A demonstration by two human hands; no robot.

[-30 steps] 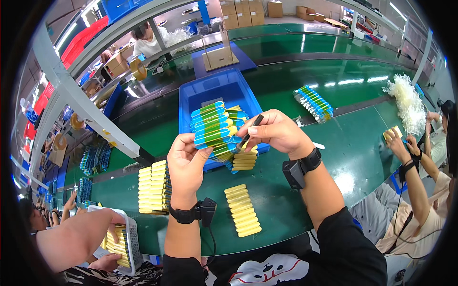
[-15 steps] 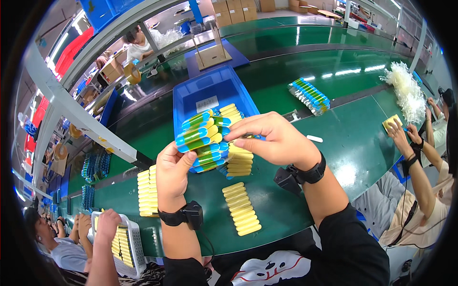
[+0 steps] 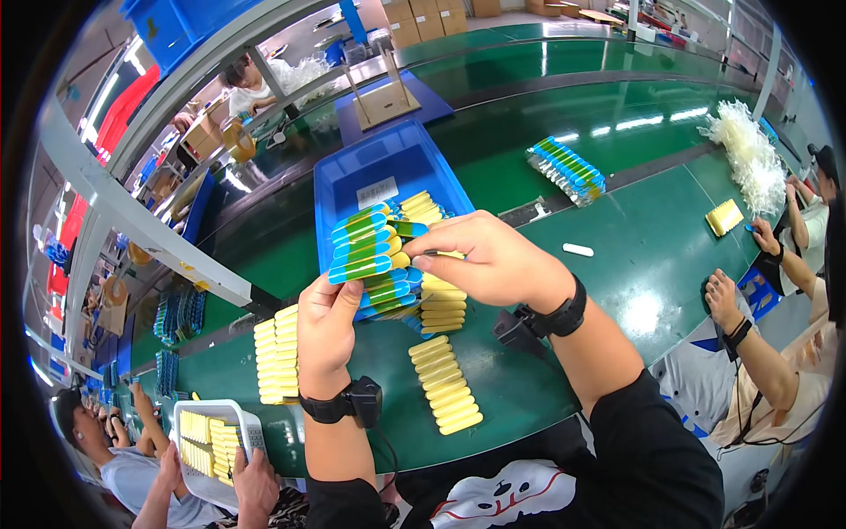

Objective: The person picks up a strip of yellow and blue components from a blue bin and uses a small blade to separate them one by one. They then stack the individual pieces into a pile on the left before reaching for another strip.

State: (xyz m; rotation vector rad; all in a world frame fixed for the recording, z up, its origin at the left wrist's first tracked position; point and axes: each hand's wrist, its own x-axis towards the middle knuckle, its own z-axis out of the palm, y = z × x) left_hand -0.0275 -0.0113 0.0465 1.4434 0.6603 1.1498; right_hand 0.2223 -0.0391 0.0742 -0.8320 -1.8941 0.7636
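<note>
My left hand (image 3: 326, 339) grips a strip of blue-and-green wrapped sticks (image 3: 363, 247) with yellow rounded ends, held up in front of the blue bin (image 3: 388, 159). My right hand (image 3: 498, 269) is closed, thumb and forefinger pinched at the strip's right edge by the yellow ends. Exactly what lies between those fingertips is hidden. Below and behind the hands sits a stack of yellow sticks (image 3: 442, 310), and more yellow sticks (image 3: 423, 208) lie in the bin. A row of yellow sticks (image 3: 443, 386) rests on the green table between my forearms.
More yellow sticks (image 3: 278, 357) lie beside my left wrist. A white stick (image 3: 577, 250) and a blue-green strip (image 3: 566, 170) lie to the right, near tangled clear film (image 3: 745, 154) and a yellow bundle (image 3: 724, 217). At lower left, another person holds a white basket (image 3: 251, 428).
My hands stay at the strip, which has tilted slightly. The person at left now has both hands on the basket, which has shifted. At right, a person's hand has left the yellow bundle.
</note>
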